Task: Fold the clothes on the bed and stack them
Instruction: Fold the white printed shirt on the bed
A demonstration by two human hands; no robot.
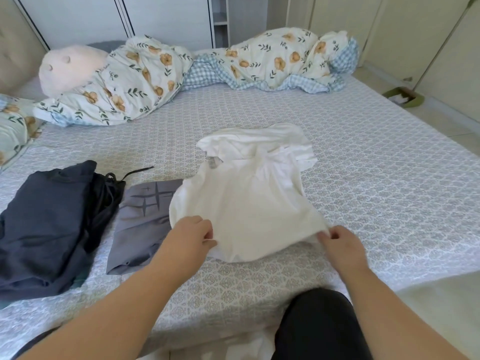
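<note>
— How is the soft white cotton shirt (pixel 249 193) held?

— The left hand (pixel 193 233) pinches its near hem between thumb and curled fingers, and the right hand (pixel 340 241) pinches the hem's other corner the same way. The cloth hangs slack between them and sags in loose folds.

— Where does the shirt lie?

— In the middle of the bed (pixel 363 157), on a quilted sheet with a small grey-and-white medallion print. Its collar end is bunched up on the far side; the near edge is lifted slightly by both hands.

— What else is on the bed?

— Just left of the shirt lies a flat folded grey garment with dark cross-shaped marks (pixel 141 222), its right edge under the shirt. Further left sits a rumpled navy blue garment (pixel 44 229) against a black garment with a drawstring (pixel 109 196). Along the far side a puffy floral quilt with blue gingham lining (pixel 207 68) is heaped beside a pale pink plush toy (pixel 70 68).
</note>
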